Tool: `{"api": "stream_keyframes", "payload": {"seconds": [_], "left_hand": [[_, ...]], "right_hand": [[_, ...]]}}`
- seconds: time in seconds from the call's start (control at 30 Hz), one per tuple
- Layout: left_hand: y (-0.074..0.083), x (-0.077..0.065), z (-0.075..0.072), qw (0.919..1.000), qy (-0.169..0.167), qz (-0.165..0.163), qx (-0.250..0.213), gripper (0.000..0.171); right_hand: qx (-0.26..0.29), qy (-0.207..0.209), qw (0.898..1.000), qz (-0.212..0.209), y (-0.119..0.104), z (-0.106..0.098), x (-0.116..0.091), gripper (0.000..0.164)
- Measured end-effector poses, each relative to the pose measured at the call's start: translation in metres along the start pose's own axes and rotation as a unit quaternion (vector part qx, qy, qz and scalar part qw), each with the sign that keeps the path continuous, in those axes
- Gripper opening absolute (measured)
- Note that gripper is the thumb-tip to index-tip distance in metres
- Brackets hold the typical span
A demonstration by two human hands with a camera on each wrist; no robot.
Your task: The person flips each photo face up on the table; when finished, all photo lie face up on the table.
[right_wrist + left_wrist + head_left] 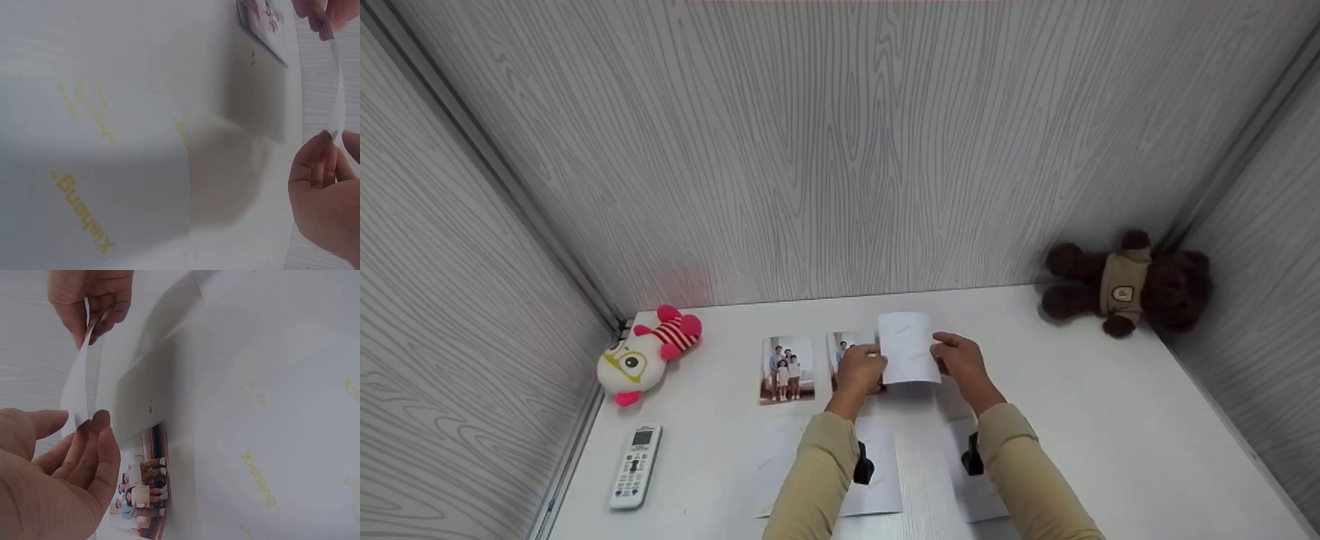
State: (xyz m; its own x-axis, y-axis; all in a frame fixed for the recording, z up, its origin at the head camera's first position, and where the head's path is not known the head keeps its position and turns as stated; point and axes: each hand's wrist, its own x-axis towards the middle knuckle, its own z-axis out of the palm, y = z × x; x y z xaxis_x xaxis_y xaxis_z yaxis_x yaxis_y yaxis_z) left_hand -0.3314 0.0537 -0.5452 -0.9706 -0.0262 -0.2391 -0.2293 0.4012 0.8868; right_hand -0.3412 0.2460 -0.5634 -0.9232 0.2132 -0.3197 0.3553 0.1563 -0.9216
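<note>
A: Where does the white sheet [907, 349] lie from the grip?

B: Directly between the two. It is to the right of the left grip [861, 369] and to the left of the right grip [962, 361], held up off the worktop [705, 465], with its shadow falling below.

A: And the state of each grip?

B: The left grip pinches the left edge between thumb and fingers. The right grip pinches the opposite edge, slightly farther from the person.

A: So which hand is nearer?

B: Neither; both touch it, one on each long edge.

A: Which way does its long axis run?

B: Away from the person toward the back wall [840, 150], crossing the line from grip to grip. One short end points at the wall, the other back between the forearms. The faintly marked white face is turned up to the head camera; what the other face carries cannot be told. The sheet bows a little, as the wrist views show nearly edge-on.

A: What is near the grips?

B: A partly hidden photo [840, 343] is just behind the left grip, with another family photo [787, 371] farther to its left. A larger watermarked sheet [885, 491] lies on the person's side of the left grip.
</note>
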Motion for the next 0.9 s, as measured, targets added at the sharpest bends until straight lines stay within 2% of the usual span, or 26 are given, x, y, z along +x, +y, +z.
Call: {"api": "stream_keyframes", "payload": {"seconds": [0.27, 0.57, 0.7, 0.9], "left_hand": [[-0.004, 0.009, -0.009, 0.9994, 0.003, 0.02, -0.03, 0.049], [-0.011, 0.009, -0.02, 0.9937, -0.038, 0.068, -0.08, 0.036], [-0.014, 0.01, -0.021, 0.9917, -0.033, 0.085, -0.091, 0.03], [-0.014, 0.009, -0.022, 0.9908, -0.013, 0.09, -0.1, 0.024]], "right_hand": [[0.03, -0.009, 0.999, -0.013, -0.004, 0.002, -0.003, 0.039], [0.049, -0.015, 0.999, -0.013, -0.006, 0.001, -0.002, 0.032], [0.075, -0.024, 0.997, -0.022, -0.006, 0.0, -0.002, 0.03], [0.124, -0.042, 0.99, -0.057, -0.009, 0.001, -0.006, 0.031]]}}
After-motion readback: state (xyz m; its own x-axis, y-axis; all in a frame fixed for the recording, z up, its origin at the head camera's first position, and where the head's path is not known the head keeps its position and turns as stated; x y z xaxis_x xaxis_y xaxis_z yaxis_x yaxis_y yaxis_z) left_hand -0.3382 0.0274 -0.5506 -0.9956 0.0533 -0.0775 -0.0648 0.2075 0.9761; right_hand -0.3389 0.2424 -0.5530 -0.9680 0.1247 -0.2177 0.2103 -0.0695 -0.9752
